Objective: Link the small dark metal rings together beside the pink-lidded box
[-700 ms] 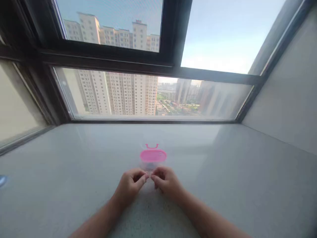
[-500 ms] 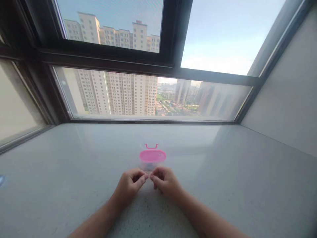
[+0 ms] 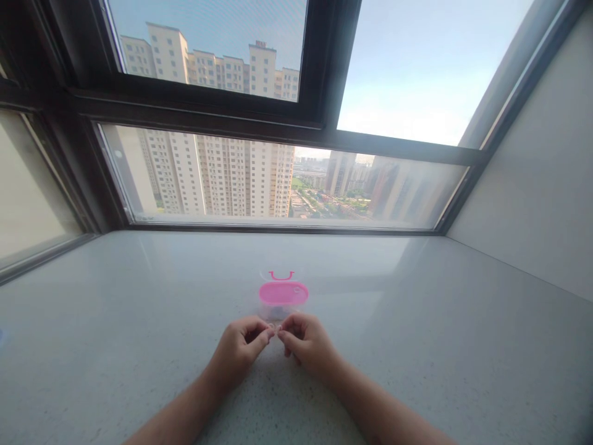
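Note:
My left hand [image 3: 243, 343] is closed in a pinch, thumb against forefinger. Opposite it, my right hand [image 3: 306, 341] pinches the same way, and the fingertips of both almost meet. Whatever sits between them is too small to make out. Just beyond the fingers stands a clear plastic box with a pink oval lid [image 3: 283, 293]. Something dark shows through its front wall, partly hidden by my hands. Behind the lid lies a pink U-shaped handle [image 3: 281, 276].
The pale speckled sill [image 3: 139, 346] spreads out on both sides of my arms. A dark window frame [image 3: 278, 228] bounds its far edge, with high buildings outside. A white wall [image 3: 537, 185] rises at the right. A blurred bluish thing [image 3: 2, 337] touches the left picture edge.
The view has shifted slightly. Both hands keep their pinches in front of the box, with only a small change at the right fingers.

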`<state>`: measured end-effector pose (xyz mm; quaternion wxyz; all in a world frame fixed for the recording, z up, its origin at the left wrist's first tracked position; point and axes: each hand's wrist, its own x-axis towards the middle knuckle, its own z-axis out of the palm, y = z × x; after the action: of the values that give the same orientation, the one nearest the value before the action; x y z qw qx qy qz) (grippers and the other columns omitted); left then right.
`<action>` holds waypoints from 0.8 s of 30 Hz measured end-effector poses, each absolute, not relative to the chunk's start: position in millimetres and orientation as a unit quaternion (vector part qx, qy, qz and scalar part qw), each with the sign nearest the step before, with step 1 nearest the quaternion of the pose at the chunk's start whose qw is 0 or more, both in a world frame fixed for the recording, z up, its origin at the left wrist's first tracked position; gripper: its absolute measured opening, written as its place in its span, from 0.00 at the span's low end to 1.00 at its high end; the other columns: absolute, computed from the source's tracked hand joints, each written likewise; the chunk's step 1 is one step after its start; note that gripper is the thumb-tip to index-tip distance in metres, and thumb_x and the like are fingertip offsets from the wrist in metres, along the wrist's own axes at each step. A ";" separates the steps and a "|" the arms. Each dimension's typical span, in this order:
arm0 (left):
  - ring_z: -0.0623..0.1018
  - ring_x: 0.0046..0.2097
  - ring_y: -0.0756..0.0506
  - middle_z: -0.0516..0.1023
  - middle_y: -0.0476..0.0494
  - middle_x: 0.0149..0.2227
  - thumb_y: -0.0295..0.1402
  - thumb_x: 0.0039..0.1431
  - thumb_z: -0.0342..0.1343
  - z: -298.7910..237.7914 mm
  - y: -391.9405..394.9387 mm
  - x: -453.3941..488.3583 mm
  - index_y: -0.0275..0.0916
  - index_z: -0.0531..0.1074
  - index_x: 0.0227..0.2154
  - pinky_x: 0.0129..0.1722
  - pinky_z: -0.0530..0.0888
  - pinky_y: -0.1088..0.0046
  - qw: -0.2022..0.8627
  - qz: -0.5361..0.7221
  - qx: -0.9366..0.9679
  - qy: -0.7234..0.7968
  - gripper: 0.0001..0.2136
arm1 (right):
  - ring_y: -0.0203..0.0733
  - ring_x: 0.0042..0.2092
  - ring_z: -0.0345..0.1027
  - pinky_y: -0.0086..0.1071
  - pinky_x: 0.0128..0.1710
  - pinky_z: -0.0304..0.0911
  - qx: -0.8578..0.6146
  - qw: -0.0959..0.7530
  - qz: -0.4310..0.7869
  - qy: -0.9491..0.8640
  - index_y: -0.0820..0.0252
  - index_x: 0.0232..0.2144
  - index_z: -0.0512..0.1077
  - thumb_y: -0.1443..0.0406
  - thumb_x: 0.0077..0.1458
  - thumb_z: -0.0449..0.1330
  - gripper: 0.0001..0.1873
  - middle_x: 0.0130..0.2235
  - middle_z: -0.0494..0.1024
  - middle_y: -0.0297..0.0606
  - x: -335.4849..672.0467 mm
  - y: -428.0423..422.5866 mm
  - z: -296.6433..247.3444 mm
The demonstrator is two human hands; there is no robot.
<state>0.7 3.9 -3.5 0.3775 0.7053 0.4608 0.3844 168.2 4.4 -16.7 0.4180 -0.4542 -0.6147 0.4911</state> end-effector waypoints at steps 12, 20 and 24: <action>0.67 0.26 0.49 0.70 0.49 0.21 0.36 0.53 0.52 -5.0 3.4 0.5 0.33 0.72 0.22 0.26 0.63 0.77 0.387 0.385 0.703 0.457 0.11 | 0.28 0.16 0.56 0.21 0.15 0.50 -0.443 0.428 0.492 -0.615 0.63 0.24 0.67 0.66 0.46 0.57 0.05 0.17 0.67 0.29 167.0 3.6 -14.1; 0.67 0.26 0.49 0.69 0.49 0.21 0.36 0.52 0.52 -3.7 2.9 0.9 0.34 0.72 0.22 0.26 0.62 0.77 0.375 0.388 0.702 0.465 0.11 | 0.29 0.16 0.57 0.21 0.14 0.49 -0.447 0.423 0.490 -0.617 0.64 0.25 0.67 0.65 0.46 0.57 0.06 0.17 0.67 0.29 167.3 4.3 -16.0; 0.66 0.25 0.49 0.69 0.50 0.19 0.37 0.52 0.52 -1.9 1.9 0.8 0.34 0.72 0.21 0.25 0.62 0.78 0.376 0.383 0.701 0.470 0.12 | 0.29 0.17 0.58 0.21 0.15 0.50 -0.450 0.422 0.484 -0.621 0.64 0.25 0.67 0.65 0.47 0.57 0.06 0.17 0.67 0.29 167.4 5.4 -17.9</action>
<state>0.8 1.9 -1.9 0.3761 0.7012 0.4696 0.3826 167.4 5.4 -17.9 0.4215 -0.4503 -0.6210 0.4837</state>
